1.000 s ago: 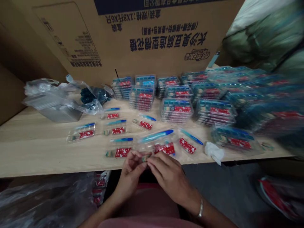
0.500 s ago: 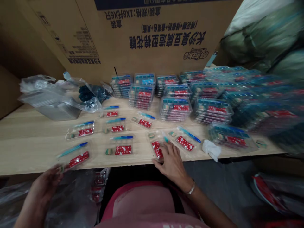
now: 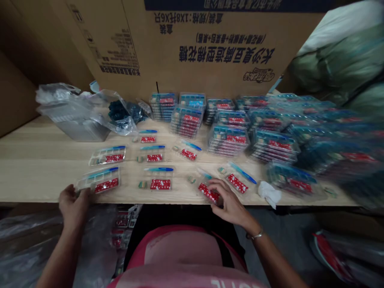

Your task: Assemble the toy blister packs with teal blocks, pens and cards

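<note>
My left hand (image 3: 73,206) is at the table's front edge, gripping the end of a clear plastic tray (image 3: 99,180) that holds a blue pen-like stick and a red printed card. My right hand (image 3: 230,199) curls over the near end of another clear tray, its red card (image 3: 208,193) partly under my fingers. Just beyond that hand lies a similar tray with a red card (image 3: 237,183) and a blue stick (image 3: 242,173). Several more open trays lie in rows on the wooden table (image 3: 45,160).
Several stacks of packed trays (image 3: 228,140) rise behind the rows, blurring toward the right. A plastic bag (image 3: 81,120) and dark blue pieces (image 3: 118,111) sit back left. A white tissue (image 3: 269,194) lies near the front edge. A printed cardboard carton (image 3: 225,52) stands behind.
My hands were together at the middle, working a small piece. My left hand has since carried a tray left and down onto the table, while my right hand moved onto a nearby tray.
</note>
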`<state>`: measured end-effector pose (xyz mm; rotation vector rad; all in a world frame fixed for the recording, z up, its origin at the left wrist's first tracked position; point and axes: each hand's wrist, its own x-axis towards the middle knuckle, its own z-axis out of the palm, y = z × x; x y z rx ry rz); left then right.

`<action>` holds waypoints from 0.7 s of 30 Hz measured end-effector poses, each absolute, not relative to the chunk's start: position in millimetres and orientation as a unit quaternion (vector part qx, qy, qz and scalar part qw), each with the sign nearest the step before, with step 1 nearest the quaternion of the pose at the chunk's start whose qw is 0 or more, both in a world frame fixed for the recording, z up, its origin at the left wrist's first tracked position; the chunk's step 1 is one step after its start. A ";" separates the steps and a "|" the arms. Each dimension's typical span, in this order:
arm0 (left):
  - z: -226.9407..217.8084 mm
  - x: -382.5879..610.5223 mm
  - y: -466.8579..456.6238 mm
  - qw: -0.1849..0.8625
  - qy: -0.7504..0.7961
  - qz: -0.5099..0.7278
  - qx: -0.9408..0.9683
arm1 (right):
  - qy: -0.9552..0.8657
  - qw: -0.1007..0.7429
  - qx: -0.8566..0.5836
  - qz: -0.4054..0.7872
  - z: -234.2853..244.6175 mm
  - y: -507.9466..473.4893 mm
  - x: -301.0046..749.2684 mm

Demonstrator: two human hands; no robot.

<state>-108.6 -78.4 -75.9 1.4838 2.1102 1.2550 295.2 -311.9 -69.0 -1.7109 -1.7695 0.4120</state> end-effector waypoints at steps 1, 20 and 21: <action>-76.7 -106.8 -80.5 0.164 0.738 0.435 0.489 | -0.673 0.324 -0.645 0.164 -68.4 -312.1 297.4; -79.8 94.5 -173.8 0.018 0.061 0.189 0.980 | -0.640 0.250 -0.727 0.006 -66.9 -314.8 314.7; -84.7 102.1 -174.7 -0.001 0.069 0.183 0.981 | -0.611 0.243 -0.753 -0.019 -70.2 -316.6 323.4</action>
